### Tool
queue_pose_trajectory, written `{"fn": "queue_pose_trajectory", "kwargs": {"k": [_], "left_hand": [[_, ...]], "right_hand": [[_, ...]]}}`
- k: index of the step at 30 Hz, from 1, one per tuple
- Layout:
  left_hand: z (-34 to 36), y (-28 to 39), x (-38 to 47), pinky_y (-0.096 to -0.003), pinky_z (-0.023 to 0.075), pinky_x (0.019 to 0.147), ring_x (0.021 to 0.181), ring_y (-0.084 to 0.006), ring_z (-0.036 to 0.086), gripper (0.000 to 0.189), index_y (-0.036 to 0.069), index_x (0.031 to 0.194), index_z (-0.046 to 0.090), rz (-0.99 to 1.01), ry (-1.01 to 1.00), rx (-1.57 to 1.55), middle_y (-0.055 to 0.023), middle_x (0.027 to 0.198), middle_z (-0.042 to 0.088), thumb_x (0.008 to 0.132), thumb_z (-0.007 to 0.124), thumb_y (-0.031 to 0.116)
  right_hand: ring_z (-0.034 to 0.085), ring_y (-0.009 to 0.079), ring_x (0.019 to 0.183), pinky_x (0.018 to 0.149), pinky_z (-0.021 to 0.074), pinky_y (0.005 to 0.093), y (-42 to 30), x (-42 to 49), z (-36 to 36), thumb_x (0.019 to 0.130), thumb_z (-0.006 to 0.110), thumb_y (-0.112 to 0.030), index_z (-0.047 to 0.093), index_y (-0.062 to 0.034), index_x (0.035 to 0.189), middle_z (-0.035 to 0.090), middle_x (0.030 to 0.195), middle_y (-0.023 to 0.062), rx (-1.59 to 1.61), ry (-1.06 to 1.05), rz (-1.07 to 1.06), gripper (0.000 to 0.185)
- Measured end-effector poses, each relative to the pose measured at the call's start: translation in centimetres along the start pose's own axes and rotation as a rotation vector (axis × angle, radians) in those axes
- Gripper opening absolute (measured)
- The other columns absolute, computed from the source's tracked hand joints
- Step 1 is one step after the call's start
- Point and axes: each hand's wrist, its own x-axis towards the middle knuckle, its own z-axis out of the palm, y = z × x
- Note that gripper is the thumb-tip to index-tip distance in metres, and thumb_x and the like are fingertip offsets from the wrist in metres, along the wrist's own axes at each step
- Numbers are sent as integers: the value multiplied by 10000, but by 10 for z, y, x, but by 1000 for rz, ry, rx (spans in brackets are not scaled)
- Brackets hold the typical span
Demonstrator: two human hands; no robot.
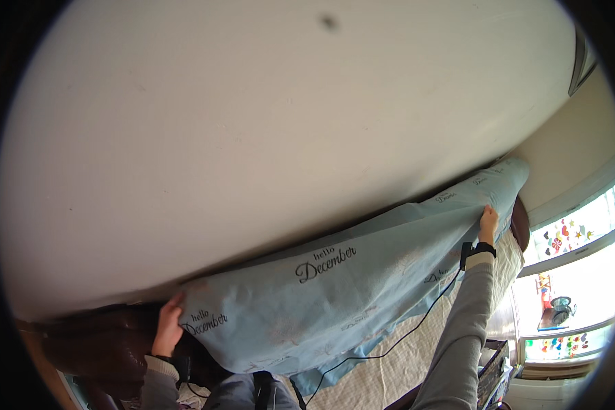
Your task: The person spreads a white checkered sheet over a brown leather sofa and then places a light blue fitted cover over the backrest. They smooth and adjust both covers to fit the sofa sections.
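A light blue cloth (287, 312), printed with dark lettering, stretches along a brown leather sofa (89, 348). It looks draped over the sofa's back beside the wall. At the cloth's near left edge, my left hand (170, 325) grips the fabric. Far to the right, my right hand (488, 223) pinches a raised fold of it. Soft creases run through the cloth between both hands. Its lower edge hangs over a cream textured cover (400, 343) on the seat.
A pale wall (261, 138) rises right behind the sofa. From my right wristband (479, 251) a black cable (389, 351) loops across the cloth and cover. Windows (569, 287) with colourful stickers are at the right, above a dark box (493, 361) of items.
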Motion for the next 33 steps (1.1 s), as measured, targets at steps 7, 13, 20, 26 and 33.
{"fn": "queue_pose_trajectory", "kwargs": {"k": [7,13,20,26,33], "left_hand": [[13,-22,-5,-357,481,942,1131,-245,572,551,54,1450,394,-93,60,-284,-145,1325,524,916,525,16],[23,12,-16,-344,459,984,1192,-223,546,527,-1,1427,410,-94,-304,103,-141,1361,512,921,551,34],[2,-17,-23,-374,458,999,1225,-262,526,623,-10,1480,277,-36,6,-191,-170,1413,460,938,568,90],[-6,-24,-15,-357,457,991,1206,-240,531,577,46,1457,358,-85,72,-272,-159,1370,496,931,589,94],[-12,-8,23,-304,466,955,1127,-186,576,471,50,1394,473,-308,88,327,-104,1319,548,940,579,120]], "right_hand": [[653,377,935,820,477,478,27,-50,78,896,535,-444,697,-6,937,688,929,215,-195,-192,-159,469],[654,375,953,840,490,457,51,22,38,878,539,-352,702,-24,994,693,980,201,-309,-149,-172,385],[540,351,1144,995,393,459,-21,-52,40,858,628,-369,561,-77,1255,611,1195,173,-419,-27,4,497],[500,346,1187,1024,366,471,-165,-281,12,794,697,-92,586,-42,1178,585,1209,153,119,-529,-948,402],[481,334,1219,986,383,484,-259,-432,63,901,595,-363,575,-81,1251,529,1343,137,20,-1106,-1191,449]]}}
